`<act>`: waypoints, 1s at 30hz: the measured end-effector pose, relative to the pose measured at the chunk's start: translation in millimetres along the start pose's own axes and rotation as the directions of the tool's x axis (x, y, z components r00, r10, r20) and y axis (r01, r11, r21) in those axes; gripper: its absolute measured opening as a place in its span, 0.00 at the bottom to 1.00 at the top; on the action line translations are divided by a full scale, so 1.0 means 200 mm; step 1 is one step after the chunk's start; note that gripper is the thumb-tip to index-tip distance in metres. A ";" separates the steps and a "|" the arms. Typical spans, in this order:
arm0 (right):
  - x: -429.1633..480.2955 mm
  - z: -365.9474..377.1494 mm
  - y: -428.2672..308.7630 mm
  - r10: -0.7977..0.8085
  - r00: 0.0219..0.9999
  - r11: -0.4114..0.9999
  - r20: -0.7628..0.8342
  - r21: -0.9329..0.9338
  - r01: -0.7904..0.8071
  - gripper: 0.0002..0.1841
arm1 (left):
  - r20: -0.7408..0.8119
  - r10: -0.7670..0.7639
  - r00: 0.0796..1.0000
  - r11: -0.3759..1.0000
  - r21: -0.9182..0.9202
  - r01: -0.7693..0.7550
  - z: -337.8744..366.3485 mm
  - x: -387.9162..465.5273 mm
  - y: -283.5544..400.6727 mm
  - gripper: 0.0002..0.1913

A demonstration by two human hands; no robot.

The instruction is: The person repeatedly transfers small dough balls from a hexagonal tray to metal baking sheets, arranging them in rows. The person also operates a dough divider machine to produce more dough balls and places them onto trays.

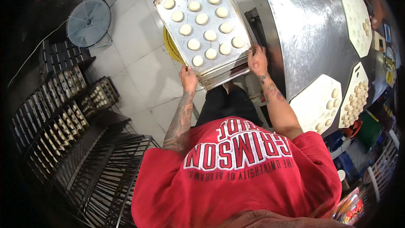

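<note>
A metal baking tray (218, 65) bearing several round pieces of pale dough (202, 19) lies on top of a stack of similar trays (218, 77). My left hand (188, 77) grips the near left corner of the top tray. At the near right corner, my right hand (258, 60) has its fingers closed around the tray's rim. Both hands are at the near end of the top tray, and its far end extends away from me. The fingertips under the rim are partly hidden. Part of a yellow round object (171, 46) shows beneath the tray's left side.
Right of the stack stands a steel worktable (310, 38) with white boards (316, 101) bearing dough pieces. A floor fan (88, 22) with a trailing cable stands at the left. Metal racks (107, 167) are at the lower left, some with loaded trays (65, 126). Part of another person (376, 6) shows at the upper right.
</note>
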State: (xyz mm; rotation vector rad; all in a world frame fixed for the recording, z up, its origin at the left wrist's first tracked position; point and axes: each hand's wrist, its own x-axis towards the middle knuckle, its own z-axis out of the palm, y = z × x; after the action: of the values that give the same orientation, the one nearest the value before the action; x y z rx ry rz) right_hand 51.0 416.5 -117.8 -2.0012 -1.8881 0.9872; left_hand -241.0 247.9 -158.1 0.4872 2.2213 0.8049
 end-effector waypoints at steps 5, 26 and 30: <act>0.11 -0.02 -0.05 0.168 0.979 0.984 0.117 0.041 -0.174 0.36 | -0.009 -0.153 0.988 0.985 -0.085 0.152 -0.11 0.08 0.17 0.34; -0.99 0.86 -1.19 -0.367 0.897 0.923 0.245 0.214 0.320 0.33 | -0.207 -0.212 0.955 0.874 -0.478 0.090 -1.73 -0.27 -0.85 0.34; -1.13 1.26 -1.61 -0.475 0.783 0.878 0.401 0.150 0.455 0.33 | 0.086 -0.220 0.972 0.350 -0.923 0.161 -2.19 -0.28 -1.21 0.30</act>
State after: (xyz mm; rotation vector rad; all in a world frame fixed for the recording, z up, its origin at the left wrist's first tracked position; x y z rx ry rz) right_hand -346.8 180.1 -48.5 -1.2358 -2.3901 1.3707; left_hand -549.1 -136.5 -51.3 -0.3833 1.4185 1.7608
